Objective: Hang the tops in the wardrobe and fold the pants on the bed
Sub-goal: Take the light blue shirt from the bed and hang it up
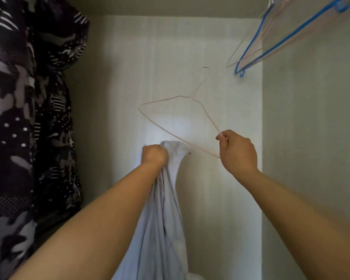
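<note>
**Shirt and hanger both in hand, inside wardrobe**

- Left grip (155,156): fingers curled tight round the bunched top end of a pale blue shirt (164,219). The rest of the shirt hangs straight down below the fist, out of the bottom of the frame.
- Right grip (238,152): thumb and fingers pinch the right corner of a pink wire hanger (192,97).
- The hanger is tilted, right corner low and near, hook pointing up and to the right. The hook is in free air, touching nothing.
- The hanger's bottom wire runs down to the top of the shirt bunch, just right of the left grip. Cannot tell whether it goes inside the fabric or passes behind it.
- Both are held up in front of the wardrobe's pale back panel (170,57), centre of the opening.
- Far left: a dark patterned garment (18,118) hangs full height.
- Top right: a blue hanger (238,69) hangs well apart from the pink one.
</note>
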`<move>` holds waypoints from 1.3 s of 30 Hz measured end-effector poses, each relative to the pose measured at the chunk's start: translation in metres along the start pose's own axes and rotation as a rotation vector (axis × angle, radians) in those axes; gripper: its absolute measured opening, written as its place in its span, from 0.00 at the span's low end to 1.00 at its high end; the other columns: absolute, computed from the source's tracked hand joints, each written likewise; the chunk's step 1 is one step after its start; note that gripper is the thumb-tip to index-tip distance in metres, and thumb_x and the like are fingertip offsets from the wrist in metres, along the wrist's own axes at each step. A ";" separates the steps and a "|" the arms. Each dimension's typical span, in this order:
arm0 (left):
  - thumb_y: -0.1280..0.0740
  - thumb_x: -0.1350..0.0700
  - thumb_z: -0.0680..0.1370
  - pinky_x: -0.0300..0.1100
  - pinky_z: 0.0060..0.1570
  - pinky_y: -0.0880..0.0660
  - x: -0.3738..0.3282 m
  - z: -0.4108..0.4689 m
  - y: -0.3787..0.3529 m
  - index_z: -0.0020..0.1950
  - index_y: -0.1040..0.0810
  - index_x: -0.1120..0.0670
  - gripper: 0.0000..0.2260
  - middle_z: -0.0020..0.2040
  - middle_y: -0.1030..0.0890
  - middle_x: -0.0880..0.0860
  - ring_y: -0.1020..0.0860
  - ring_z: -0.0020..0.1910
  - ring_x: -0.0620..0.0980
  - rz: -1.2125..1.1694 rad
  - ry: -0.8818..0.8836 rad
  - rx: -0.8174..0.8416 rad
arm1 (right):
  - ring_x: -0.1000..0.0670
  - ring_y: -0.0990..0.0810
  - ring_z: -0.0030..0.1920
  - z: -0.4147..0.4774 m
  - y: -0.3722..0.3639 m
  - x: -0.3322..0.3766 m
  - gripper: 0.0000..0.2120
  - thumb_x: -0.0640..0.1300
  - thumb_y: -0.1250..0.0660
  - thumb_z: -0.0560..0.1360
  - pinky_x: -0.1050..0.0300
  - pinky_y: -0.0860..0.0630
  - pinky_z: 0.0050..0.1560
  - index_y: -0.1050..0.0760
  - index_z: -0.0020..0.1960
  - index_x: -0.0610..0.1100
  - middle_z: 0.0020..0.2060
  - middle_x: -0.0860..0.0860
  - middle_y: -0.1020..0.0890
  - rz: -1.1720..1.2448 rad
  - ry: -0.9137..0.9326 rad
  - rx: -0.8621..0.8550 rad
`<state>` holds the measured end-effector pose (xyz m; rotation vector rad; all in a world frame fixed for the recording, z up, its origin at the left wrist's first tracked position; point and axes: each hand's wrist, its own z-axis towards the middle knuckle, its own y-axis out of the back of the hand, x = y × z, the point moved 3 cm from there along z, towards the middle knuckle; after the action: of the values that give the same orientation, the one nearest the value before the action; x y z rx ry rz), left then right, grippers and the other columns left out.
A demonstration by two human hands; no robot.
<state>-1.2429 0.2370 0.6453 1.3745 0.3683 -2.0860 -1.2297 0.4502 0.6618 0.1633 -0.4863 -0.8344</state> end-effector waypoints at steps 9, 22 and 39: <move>0.36 0.42 0.74 0.41 0.43 0.23 0.059 -0.044 0.032 0.55 0.21 0.63 0.24 0.48 0.17 0.60 0.19 0.45 0.57 -0.442 0.223 0.164 | 0.46 0.22 0.39 -0.112 -0.050 -0.031 0.12 0.45 0.45 0.81 0.53 0.27 0.43 0.23 0.53 0.45 0.40 0.45 0.19 0.339 -0.095 0.255; 0.45 0.57 0.83 0.21 0.39 0.32 0.123 -0.078 0.031 0.52 0.18 0.59 0.16 0.47 0.19 0.53 0.24 0.43 0.47 -0.006 0.005 0.220 | 0.54 0.31 0.30 -0.119 -0.096 -0.011 0.03 0.44 0.36 0.78 0.62 0.33 0.30 0.25 0.47 0.46 0.36 0.51 0.22 0.975 -0.687 0.715; 0.40 0.70 0.77 0.34 0.62 0.33 0.128 -0.061 0.081 0.75 0.37 0.53 0.27 0.73 0.34 0.55 0.31 0.68 0.51 0.216 -0.084 0.319 | 0.55 0.43 0.25 -0.110 -0.073 -0.045 0.11 0.44 0.43 0.81 0.65 0.46 0.22 0.22 0.53 0.43 0.24 0.53 0.36 0.727 -0.410 0.838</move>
<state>-1.1833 0.1637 0.5119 1.4260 -0.1499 -2.0733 -1.2518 0.4295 0.5260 0.5504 -1.1813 0.1009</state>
